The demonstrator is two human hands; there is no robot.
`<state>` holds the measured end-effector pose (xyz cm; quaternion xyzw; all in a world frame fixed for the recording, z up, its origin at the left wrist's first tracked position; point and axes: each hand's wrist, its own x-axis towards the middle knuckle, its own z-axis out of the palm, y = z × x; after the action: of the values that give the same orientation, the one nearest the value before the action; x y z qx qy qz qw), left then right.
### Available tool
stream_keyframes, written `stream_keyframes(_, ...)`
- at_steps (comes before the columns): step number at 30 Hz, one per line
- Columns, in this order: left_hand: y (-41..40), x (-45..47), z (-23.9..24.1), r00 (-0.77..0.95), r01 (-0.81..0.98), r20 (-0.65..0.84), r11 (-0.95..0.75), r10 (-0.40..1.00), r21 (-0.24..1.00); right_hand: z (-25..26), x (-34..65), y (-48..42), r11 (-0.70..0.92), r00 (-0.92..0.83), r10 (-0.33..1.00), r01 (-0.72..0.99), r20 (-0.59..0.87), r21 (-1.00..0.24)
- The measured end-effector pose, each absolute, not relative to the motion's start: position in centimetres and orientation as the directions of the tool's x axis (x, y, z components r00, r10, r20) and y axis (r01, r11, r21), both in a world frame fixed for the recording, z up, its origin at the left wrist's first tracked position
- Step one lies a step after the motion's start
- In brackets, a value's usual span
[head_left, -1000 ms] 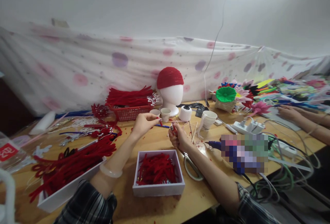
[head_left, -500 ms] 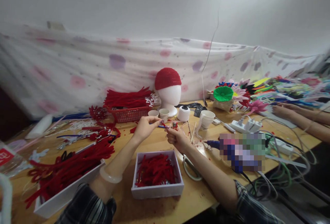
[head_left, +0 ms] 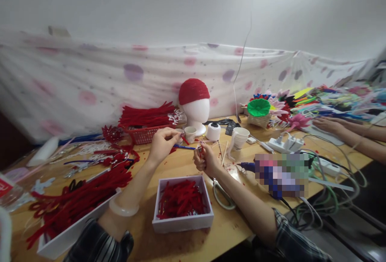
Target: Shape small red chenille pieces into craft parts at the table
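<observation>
My left hand [head_left: 164,144] is raised over the table, thumb and fingers pinched on a short red fuzzy strip [head_left: 186,141] that points toward the right. My right hand [head_left: 208,160] is wrapped round a small red lighter [head_left: 200,148] with a metal top, held upright. A gap separates the two hands. Whether the lighter is lit I cannot tell. Below them stands a white box [head_left: 183,225] holding many short red fuzzy pieces [head_left: 181,199]. Beyond the hands a blue pen-like stick [head_left: 185,147] lies on the table.
A white foam head [head_left: 197,113] wears a red cap. Around it are a red basket [head_left: 147,136], paper cups [head_left: 240,137] and a thread spool [head_left: 213,132]. Scissors [head_left: 223,197] lie beside my right forearm. Glue guns [head_left: 247,167] and cables sit right; another person's hands [head_left: 328,125] work farther right.
My hands have moved apart. The left, with the red strip, has shifted slightly left and up; the right has closed more tightly round the lighter. The view has shifted a little.
</observation>
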<state>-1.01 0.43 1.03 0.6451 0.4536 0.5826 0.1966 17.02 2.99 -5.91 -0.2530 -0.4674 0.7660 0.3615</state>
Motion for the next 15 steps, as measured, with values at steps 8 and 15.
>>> stream_keyframes(8, -0.5, 0.2, 1.0, -0.125, 0.616, 0.644, -0.45, 0.755, 0.647, -5.8, 16.6, 2.7, -0.395, -0.569, 0.802, -0.275, -0.182, -0.877)
stream_keyframes(15, -0.4, 0.5, 0.5, -0.109, 0.668, 0.627, -0.41, 0.772, 0.621, -5.5, 16.3, 2.3, -0.404, -0.617, 0.763, -0.222, -0.193, -0.887)
